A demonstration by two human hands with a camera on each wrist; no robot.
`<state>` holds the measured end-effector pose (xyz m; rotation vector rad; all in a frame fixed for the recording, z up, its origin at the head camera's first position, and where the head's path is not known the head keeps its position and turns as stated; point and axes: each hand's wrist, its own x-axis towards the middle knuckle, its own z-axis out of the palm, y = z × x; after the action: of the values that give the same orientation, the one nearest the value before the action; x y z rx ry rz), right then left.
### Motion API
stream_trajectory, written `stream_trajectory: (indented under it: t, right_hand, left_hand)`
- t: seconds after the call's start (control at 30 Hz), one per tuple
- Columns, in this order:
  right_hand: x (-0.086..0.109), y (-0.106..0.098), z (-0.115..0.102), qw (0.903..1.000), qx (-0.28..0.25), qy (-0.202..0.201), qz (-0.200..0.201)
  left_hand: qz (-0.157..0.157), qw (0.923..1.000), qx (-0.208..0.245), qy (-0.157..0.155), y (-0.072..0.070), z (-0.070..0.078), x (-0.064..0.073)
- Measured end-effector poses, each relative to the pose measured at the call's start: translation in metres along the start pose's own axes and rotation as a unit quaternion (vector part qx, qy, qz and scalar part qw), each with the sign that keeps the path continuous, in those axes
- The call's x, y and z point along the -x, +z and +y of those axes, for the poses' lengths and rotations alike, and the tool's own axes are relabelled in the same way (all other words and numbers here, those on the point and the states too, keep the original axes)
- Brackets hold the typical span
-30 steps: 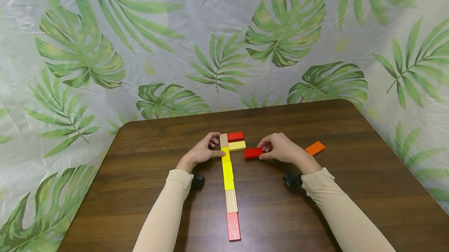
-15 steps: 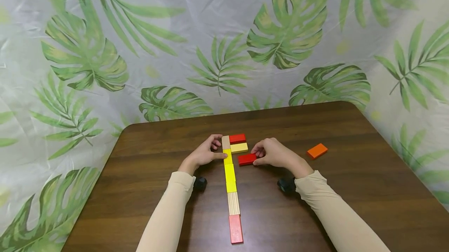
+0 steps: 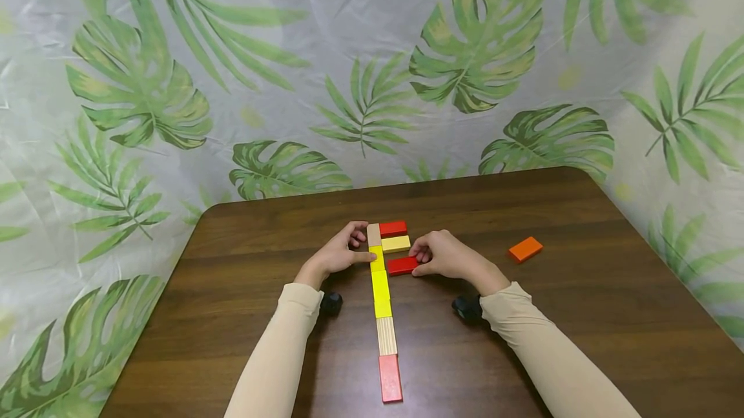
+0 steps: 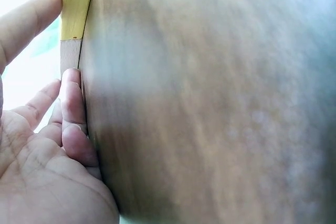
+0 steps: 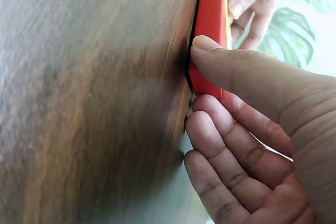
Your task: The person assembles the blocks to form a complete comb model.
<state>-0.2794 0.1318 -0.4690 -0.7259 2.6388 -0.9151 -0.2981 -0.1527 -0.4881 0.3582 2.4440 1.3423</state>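
Note:
My right hand pinches a flat red block between thumb and fingers, low over the table; in the right wrist view the thumb lies along the side of this red block. My left hand lies beside a row of blocks, its thumb on a yellow block and its loosely bent fingers by the tan block at the row's far end. To the right of that end, a pale yellow block and another red block jut out sideways.
Toward the near edge the row continues with bright yellow blocks, a striped wooden block and a pinkish-red block. An orange block lies apart on the right of the brown table. A leaf-print cloth hangs behind.
My right hand has moved left with the red block, bringing it close to the row's right side. The left hand has stayed at the row.

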Motion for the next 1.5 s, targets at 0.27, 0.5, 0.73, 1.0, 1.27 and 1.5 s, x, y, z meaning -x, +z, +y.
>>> stream_trajectory:
  t: [0.27, 0.5, 0.73, 1.0, 1.27, 1.5]
  right_hand:
    - [0.000, 0.000, -0.001, 1.0000, 0.001, -0.004, 0.004]
    - [0.000, 0.003, -0.001, 1.0000, 0.003, -0.007, -0.003]
    - [0.000, 0.003, -0.004, 1.0000, 0.005, -0.005, -0.005]
    - [0.002, 0.000, -0.002, 0.9999, -0.005, -0.005, -0.008]
    - [0.011, -0.009, 0.004, 0.9999, -0.010, -0.005, -0.011]
    - [0.015, -0.017, 0.009, 1.0000, -0.007, 0.000, -0.007]
  left_hand:
    - [0.002, 1.0000, -0.003, -0.006, 0.001, 0.003, -0.004]
    - [0.005, 0.9999, -0.003, -0.010, 0.002, 0.001, -0.002]
    - [0.008, 0.9999, -0.008, -0.011, 0.002, -0.002, -0.002]
    - [0.004, 0.9999, -0.003, -0.011, 0.002, -0.001, -0.001]
    - [0.003, 0.9999, 0.001, -0.013, 0.001, 0.000, -0.001]
    - [0.002, 1.0000, -0.001, -0.009, 0.001, 0.002, 0.001]
